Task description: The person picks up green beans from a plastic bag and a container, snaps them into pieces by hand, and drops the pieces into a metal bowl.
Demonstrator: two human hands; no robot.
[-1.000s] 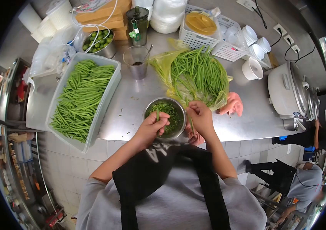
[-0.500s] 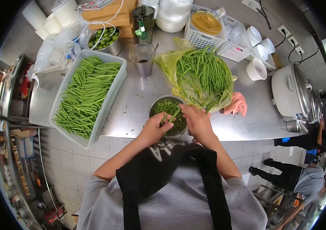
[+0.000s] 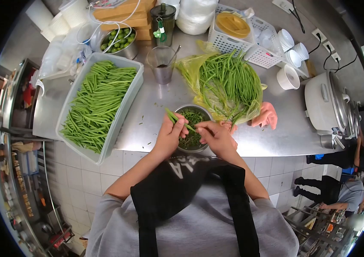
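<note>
Over the left rim of a metal bowl full of trimmed green bits, my left hand is closed around a few green beans. The beans slant from upper left toward my right hand, whose thumb and forefinger pinch at their lower end over the bowl's right side. A yellow plastic bag of long green beans lies spread open behind the bowl. To the left, a pale plastic tub holds many beans laid lengthwise.
A clear cup with a spoon stands behind the bowl. A pink cloth lies right of the bag. Further back are a bowl of limes, a lidded tumbler, white baskets and a large cooker. Two people are at far right.
My left hand has moved slightly left and turned, so the beans now point up and left. My right hand has lowered toward their near end.
</note>
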